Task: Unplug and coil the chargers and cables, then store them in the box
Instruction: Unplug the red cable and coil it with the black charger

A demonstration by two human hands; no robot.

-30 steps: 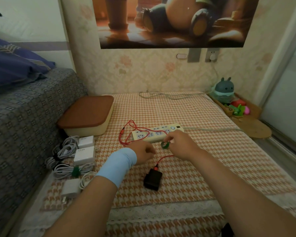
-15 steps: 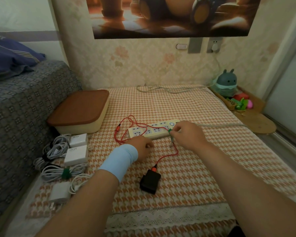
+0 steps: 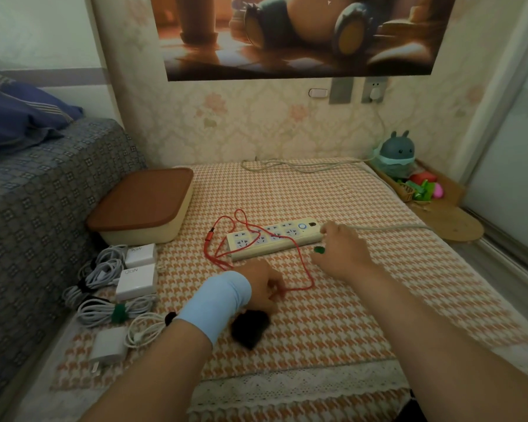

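A cream power strip [image 3: 275, 240] lies on the checked cloth with a red cable [image 3: 302, 266] draped loosely over it. The cable runs down to a black charger [image 3: 250, 328] near the front. My left hand [image 3: 264, 287], with a light blue wristband, pinches the red cable just above the black charger. My right hand [image 3: 342, 251] rests by the strip's right end and holds a small green tie [image 3: 319, 249] in its fingers. The cream box [image 3: 144, 205] with a brown lid stands shut at the left.
Three white chargers [image 3: 136, 280] with bundled white cables [image 3: 104, 310] lie in a row left of my arm, beside a grey patterned bed [image 3: 28, 208]. The strip's grey cord [image 3: 387, 228] runs right. A toy figure [image 3: 397, 155] and a small basket stand at the far right.
My left hand has slid down the red cable toward the black charger. My right hand moved right along the strip with the green tie. The camera view tilted slightly.
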